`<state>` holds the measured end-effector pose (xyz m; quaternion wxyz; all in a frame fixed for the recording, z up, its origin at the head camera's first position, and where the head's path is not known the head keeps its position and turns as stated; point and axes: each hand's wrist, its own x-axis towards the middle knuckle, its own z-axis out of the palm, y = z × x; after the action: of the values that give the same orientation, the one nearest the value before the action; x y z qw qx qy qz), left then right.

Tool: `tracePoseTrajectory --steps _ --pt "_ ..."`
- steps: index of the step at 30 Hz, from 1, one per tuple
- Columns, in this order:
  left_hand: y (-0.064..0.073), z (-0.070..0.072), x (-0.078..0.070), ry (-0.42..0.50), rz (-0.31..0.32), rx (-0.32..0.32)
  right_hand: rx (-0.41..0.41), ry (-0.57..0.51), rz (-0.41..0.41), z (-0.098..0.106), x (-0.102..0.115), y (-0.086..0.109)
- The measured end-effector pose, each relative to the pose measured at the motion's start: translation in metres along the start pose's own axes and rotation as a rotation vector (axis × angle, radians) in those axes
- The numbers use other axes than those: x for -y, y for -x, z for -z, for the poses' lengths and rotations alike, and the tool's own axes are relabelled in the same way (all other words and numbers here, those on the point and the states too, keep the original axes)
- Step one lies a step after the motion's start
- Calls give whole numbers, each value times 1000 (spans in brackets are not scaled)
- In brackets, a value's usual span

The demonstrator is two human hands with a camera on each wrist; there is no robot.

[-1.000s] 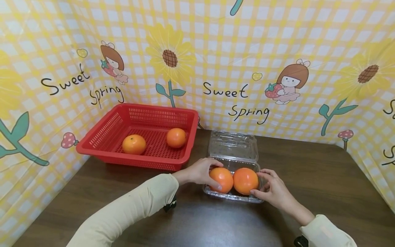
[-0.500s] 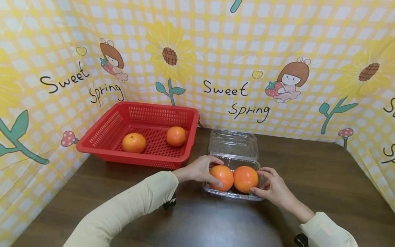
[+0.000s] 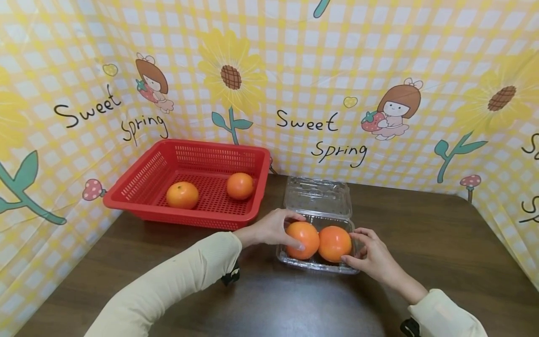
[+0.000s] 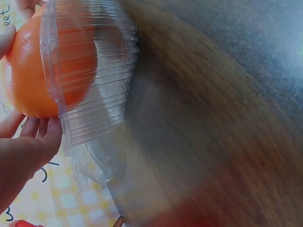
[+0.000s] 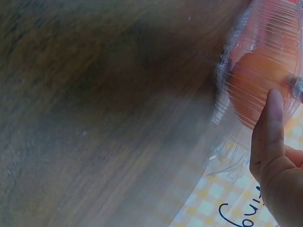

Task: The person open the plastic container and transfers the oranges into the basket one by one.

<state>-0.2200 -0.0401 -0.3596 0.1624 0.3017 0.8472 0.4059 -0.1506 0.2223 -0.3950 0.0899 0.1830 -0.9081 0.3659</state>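
My left hand (image 3: 273,228) grips the left orange (image 3: 303,239) from its left side, thumb on the near side and fingers behind. In the left wrist view this orange (image 4: 28,66) rises above the rim of the clear plastic clamshell box (image 4: 106,85). A second orange (image 3: 334,244) lies in the right half of the box, beside the first. With thumb and fingers apart, my right hand (image 3: 375,255) holds the box's right edge. One of its fingers lies along the ribbed outer wall of the box (image 5: 236,101) in the right wrist view.
The box's lid (image 3: 317,199) lies folded back toward the wall. To the left stands a red perforated basket (image 3: 198,219) holding two oranges, one left (image 3: 182,195) and one right (image 3: 240,186). A checked cloth (image 3: 269,70) hangs behind the brown wooden table (image 3: 442,243).
The left orange has risen slightly in my left hand. My right hand has stayed at the box's edge, and the basket is unchanged.
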Motion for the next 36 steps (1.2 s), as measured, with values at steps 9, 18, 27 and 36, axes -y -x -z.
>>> tracePoseTrajectory --steps 9,18,27,36 --pt "0 2 -2 21 -9 -34 -4 -3 -6 0 1 0" --pt "-1 7 -8 25 -6 -54 0 -14 -10 1 2 -1" --pt "-1 15 -16 67 -31 -70 8 -6 -4 0 0 0" --pt "0 24 -27 91 -87 -84 0 -14 -1 1 2 0"
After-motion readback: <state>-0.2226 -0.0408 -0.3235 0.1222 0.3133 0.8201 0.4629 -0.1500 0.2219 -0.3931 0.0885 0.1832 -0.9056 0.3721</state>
